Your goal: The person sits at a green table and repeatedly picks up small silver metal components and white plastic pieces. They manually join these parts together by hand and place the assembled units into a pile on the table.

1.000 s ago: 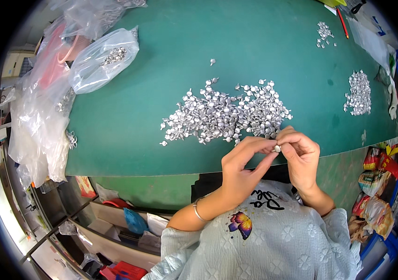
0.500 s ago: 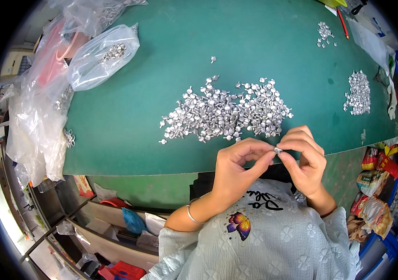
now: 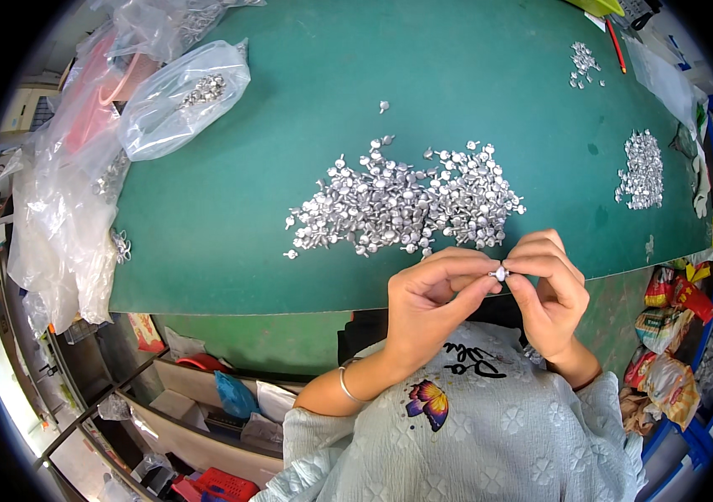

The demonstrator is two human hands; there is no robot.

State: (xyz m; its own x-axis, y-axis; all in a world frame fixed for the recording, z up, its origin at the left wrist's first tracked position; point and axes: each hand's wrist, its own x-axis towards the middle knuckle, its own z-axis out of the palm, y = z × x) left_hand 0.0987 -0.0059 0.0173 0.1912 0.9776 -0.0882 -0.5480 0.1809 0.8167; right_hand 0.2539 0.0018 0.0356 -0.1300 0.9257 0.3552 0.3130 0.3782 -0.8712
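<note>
Fingertips of both hands pinch shut on one small silver piece (image 3: 499, 273), left hand (image 3: 431, 305) from one side and right hand (image 3: 550, 297) from the other, held up close to my chest, I judge so the tiny part can be seen and worked. Just beyond the knuckles lies the big heap of silver pieces (image 3: 406, 201) on the green table (image 3: 231, 243). Farther right sits a smaller pile (image 3: 642, 170), and far left a clear bag (image 3: 181, 96).

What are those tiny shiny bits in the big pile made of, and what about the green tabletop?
The small silver pieces look like metal, probably aluminium or steel: bright, grey and glinting. The green table cover looks like a matte rubber or vinyl mat: smooth and even, with only a soft sheen. Neither material is certain.
</note>
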